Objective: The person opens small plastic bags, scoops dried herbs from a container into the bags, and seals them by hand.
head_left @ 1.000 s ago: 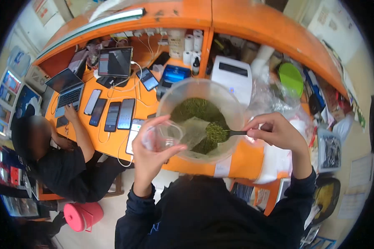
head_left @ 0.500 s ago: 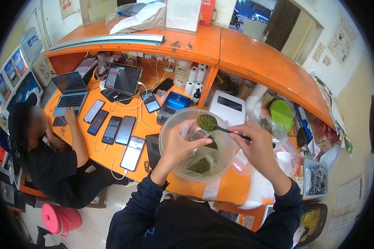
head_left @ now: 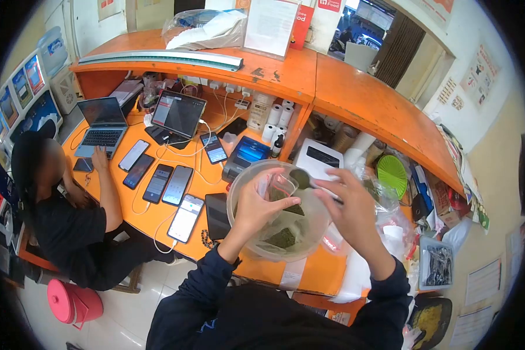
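Observation:
My left hand [head_left: 258, 204] is closed on a small clear plastic bag [head_left: 281, 185], held over a round translucent tub [head_left: 319, 233]. In my right hand [head_left: 351, 204] is a dark spoon [head_left: 300, 178], its bowl tipped at the bag's mouth. Whether anything remains in the bowl I cannot tell. Green dried flakes [head_left: 282, 238] lie in clear plastic inside the tub, with more green showing just below the small bag.
Several phones [head_left: 177, 185], a laptop [head_left: 104, 131] and a tablet [head_left: 179, 114] lie to the left, where a seated person [head_left: 64, 216] touches the laptop. A card printer-like device [head_left: 246, 157] and a white machine [head_left: 318, 158] stand behind the tub. A cutlery tray [head_left: 436, 262] sits right.
The spoon, heaped with green flakes earlier, has turned over and its bowl now looks dark. My right hand has rotated with it. The camera view has shifted slightly.

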{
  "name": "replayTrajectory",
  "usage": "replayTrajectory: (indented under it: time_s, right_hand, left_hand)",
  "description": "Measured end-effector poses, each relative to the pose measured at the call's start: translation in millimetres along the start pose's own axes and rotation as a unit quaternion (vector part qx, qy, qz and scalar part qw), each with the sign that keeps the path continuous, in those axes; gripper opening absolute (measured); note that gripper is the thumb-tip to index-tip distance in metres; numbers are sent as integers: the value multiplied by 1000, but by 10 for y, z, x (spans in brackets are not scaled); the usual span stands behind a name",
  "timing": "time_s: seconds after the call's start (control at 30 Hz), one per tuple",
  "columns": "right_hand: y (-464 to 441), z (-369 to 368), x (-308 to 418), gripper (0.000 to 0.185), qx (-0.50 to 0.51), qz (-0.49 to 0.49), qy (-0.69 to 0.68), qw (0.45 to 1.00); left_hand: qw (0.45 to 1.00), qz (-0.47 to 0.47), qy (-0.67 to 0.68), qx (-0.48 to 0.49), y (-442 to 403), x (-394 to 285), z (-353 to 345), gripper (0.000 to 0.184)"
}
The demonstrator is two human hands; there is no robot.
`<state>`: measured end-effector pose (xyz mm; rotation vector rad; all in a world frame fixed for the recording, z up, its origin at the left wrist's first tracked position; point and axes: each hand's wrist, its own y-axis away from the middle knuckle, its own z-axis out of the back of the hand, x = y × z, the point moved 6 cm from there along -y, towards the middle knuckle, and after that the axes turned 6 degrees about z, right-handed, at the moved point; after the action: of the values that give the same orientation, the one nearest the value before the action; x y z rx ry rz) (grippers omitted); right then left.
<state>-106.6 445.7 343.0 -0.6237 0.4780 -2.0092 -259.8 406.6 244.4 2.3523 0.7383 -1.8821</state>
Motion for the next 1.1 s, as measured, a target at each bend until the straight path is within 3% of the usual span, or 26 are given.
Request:
replayTrajectory:
  time_s: [0.1,0.2,0.4,0.5,0.8,0.93,1.1]
  right_hand:
    - [-152,-175,149,18,-2,50,-112,992]
    - [-187,-250,120,15,20,63,-149,987]
    - [-223,-64,39,12,45,58,-230,971]
    - [-159,-152,-8,13,68,-31,-369,927]
    - [-31,-181,146,19,86,-51,-502,859]
    - [97,-116,98,20,41,-38,-510,858]
    - [341,62,-300,23,-5,-92,-535,840]
  left_hand:
    - [980,-86,-177,-20,39,-56,-69,60]
    - [980,-105,-164,-51,120,-234,-108,57]
    - [999,-4,-47,-5,223,-270,-25,20]
    - [993,-44,-111,-9,311,-402,-62,11]
    - [970,-94,-215,-62,504,-566,-180,9]
    - [940,-190,-275,-75,588,-624,-289,9]
    - [974,-113,-188,-57,538,-500,-272,8]
